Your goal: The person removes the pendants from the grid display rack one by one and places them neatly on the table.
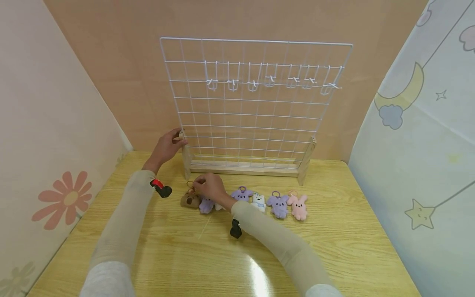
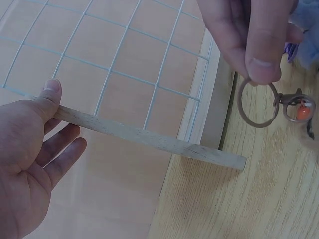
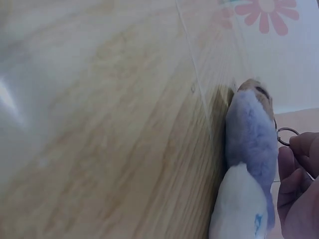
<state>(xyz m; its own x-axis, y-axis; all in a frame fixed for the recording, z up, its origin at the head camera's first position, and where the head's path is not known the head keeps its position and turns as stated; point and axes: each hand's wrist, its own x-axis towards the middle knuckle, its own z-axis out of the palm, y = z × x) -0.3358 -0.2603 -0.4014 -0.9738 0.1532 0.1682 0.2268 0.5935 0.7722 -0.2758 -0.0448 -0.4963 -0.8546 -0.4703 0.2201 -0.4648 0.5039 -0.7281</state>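
Observation:
My left hand (image 1: 167, 147) holds the top end of the left wooden post (image 1: 186, 159) of a white wire grid rack (image 1: 256, 102), its thumb over the wood in the left wrist view. My right hand (image 1: 211, 187) pinches a metal key ring (image 2: 259, 126) between thumb and finger. That ring belongs to a brown plush keychain (image 1: 190, 201), lying at the left end of a row on the table in front of the rack. Beside it sits a purple plush keychain (image 1: 206, 206), with a white one (image 3: 239, 206) next to it, partly hidden by my right hand in the head view.
Farther right in the row are a purple bunny keychain (image 1: 241, 194), a white one (image 1: 259, 202), another purple one (image 1: 279, 208) and a pink one (image 1: 299, 207). Several white hooks (image 1: 233, 84) hang along the upper grid. Printed cloth walls enclose the wooden table (image 1: 185, 260).

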